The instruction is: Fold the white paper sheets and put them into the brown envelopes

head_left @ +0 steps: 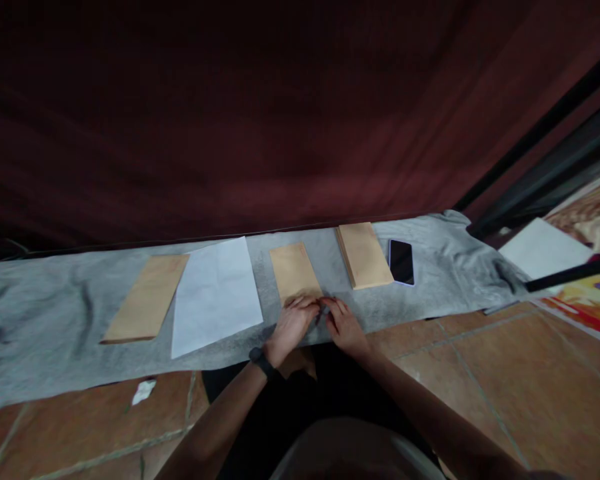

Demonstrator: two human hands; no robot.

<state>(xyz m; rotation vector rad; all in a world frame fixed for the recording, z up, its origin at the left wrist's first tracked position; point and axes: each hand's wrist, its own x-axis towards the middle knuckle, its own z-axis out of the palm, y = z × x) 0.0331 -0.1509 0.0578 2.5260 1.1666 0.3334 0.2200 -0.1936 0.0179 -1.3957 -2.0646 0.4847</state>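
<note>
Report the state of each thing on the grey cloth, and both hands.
Middle envelope: near end partly covered
Left hand: fingers bent, over that envelope
Right hand: fingers bent, close beside the left
Left envelope: flat, slanted
White paper: flat, unfolded
Envelope stack: piled, roughly aligned
Phone: flat, screen dark

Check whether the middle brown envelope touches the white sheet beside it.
Apart: the head view shows grey cloth between the middle brown envelope and the white sheet, along their facing edges.
</note>
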